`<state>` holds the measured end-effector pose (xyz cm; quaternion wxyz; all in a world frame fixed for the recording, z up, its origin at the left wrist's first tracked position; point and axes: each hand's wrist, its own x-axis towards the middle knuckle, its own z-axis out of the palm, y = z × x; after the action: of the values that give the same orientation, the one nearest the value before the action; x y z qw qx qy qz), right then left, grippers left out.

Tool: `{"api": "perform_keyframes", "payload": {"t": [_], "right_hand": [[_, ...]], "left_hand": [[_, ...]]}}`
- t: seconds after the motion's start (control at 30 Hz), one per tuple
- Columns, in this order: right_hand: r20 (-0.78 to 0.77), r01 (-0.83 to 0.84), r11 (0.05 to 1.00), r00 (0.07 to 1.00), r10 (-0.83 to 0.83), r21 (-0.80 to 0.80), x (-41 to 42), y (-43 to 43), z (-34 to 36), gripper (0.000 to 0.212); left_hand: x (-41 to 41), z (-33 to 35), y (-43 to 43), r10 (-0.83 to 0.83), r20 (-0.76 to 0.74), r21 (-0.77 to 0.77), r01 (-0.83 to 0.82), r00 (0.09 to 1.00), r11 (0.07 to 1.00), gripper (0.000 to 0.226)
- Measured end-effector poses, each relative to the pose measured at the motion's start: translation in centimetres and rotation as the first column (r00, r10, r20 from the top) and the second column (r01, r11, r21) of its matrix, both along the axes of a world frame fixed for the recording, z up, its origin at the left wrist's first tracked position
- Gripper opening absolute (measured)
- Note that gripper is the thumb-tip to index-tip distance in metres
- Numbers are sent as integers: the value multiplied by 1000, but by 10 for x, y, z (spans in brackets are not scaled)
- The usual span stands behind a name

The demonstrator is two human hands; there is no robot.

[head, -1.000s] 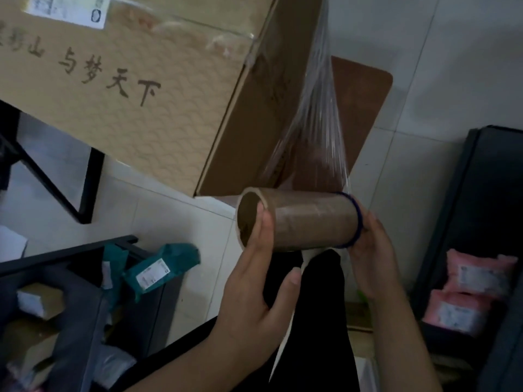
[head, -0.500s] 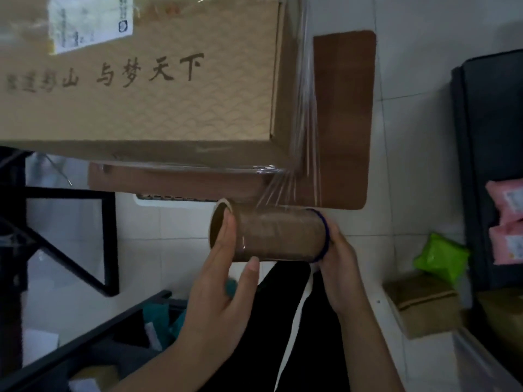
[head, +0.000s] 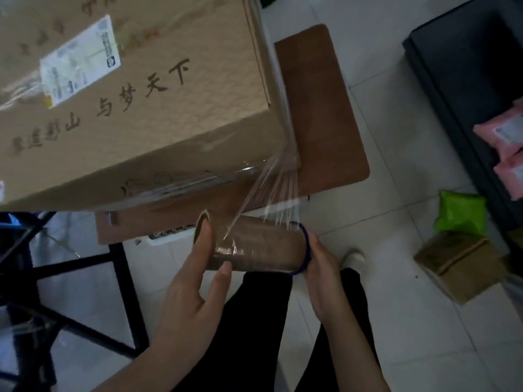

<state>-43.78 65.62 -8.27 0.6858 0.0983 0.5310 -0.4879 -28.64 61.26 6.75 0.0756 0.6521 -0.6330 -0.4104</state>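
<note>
Partway: stretch film (head: 270, 190) bands the cardboard box (head: 169, 123) at its near corner; left hand (head: 192, 290) and right hand (head: 324, 268) grip the roll (head: 260, 248); more passes likely.

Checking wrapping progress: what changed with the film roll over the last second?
The stretch-film roll has come round the right corner of the cardboard box to its near side, the film fanning from that corner. Unchanged: left hand and right hand grip the roll's ends.

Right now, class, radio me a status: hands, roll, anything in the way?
Left hand and right hand grip the ends of the brown cardboard roll of clear stretch film. Film sheet taut to corner of large tan cardboard box. Nothing in between.
</note>
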Motion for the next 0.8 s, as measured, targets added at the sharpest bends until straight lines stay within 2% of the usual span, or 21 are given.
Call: {"api": "perform_keyframes", "payload": {"t": [0.1, 0.2, 0.37, 0.43, 0.53, 0.67, 0.8], "right_hand": [[-51, 55, 998, 997, -54, 5, 32, -3, -10, 39], [-13, 226, 974, 974, -226, 15, 66, -9, -17, 39], [31, 367, 930, 930, -367, 10, 122, -19, -18, 40], [69, 417, 909, 907, -416, -2, 138, -22, -15, 40], [81, 478, 878, 876, -475, -22, 161, -22, -17, 40], [25, 529, 847, 848, -529, -45, 195, -18, -20, 39], [-38, 592, 804, 803, -594, -58, 231, -20, -20, 38]], "left_hand": [[24, -9, -18, -122, 38, -2, 122, 992, 993, 67], [50, -16, -38, -228, 76, -31, 231, 971, 972, 64], [87, -11, -61, -412, 52, -119, 416, 910, 902, 61], [96, -11, -65, -447, 34, -188, 445, 894, 876, 56], [114, -13, -65, -471, 2, -195, 462, 882, 865, 59], [148, -18, -70, -496, -65, -113, 488, 866, 866, 64], [184, -24, -90, -587, -75, -95, 580, 806, 809, 65]]}}
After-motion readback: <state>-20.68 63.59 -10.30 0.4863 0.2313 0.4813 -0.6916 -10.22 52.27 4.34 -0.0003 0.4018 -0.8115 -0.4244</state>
